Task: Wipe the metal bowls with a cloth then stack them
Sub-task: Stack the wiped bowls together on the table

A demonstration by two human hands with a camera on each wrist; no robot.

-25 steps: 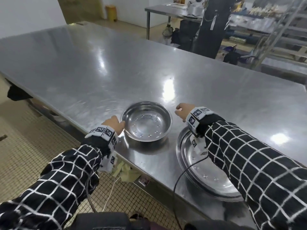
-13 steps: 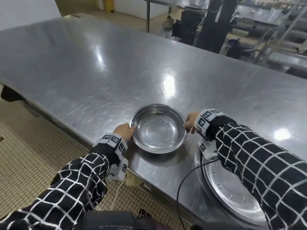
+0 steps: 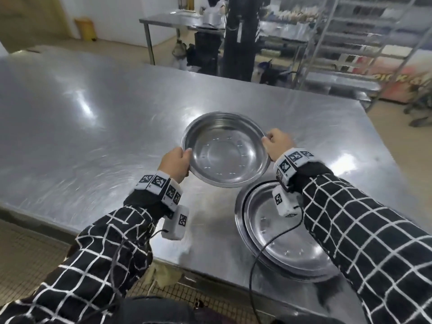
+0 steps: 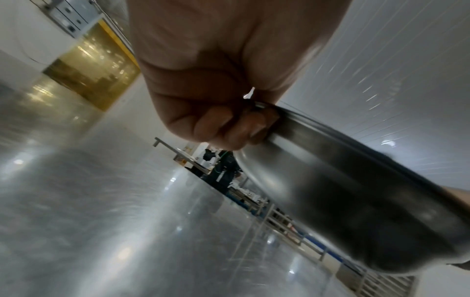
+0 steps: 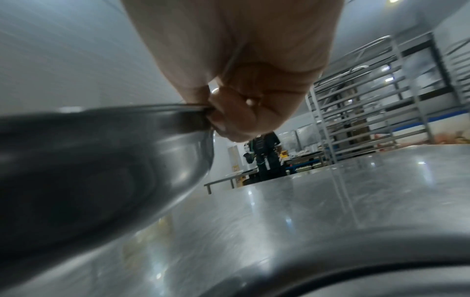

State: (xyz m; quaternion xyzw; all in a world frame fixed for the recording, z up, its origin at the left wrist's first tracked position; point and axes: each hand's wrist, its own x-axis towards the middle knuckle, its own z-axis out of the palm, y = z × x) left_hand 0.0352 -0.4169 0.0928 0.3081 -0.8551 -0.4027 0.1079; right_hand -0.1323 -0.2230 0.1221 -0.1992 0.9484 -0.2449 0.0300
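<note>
A round metal bowl [image 3: 225,150] hangs above the steel table [image 3: 81,127], held by both hands. My left hand [image 3: 176,162] grips its left rim with curled fingers [image 4: 226,128]; the bowl's outer wall [image 4: 343,191] fills the lower right of the left wrist view. My right hand [image 3: 277,142] grips the right rim, and the bowl [image 5: 89,170] shows at the left in the right wrist view, fingers [image 5: 229,120] curled under the edge. A stack of larger metal bowls [image 3: 280,242] sits on the table near its front edge, below my right forearm. No cloth is visible.
The table's front edge [image 3: 210,274] runs close to me, with tiled floor [image 3: 23,253] below on the left. A person in dark clothes [image 3: 238,38] stands beyond the table's far edge. Metal rack shelving [image 3: 362,43] and another steel table [image 3: 177,19] stand behind.
Both hands took hold of the small bowl's rim and lifted it off the table, up and to the right, toward the stack of larger bowls.
</note>
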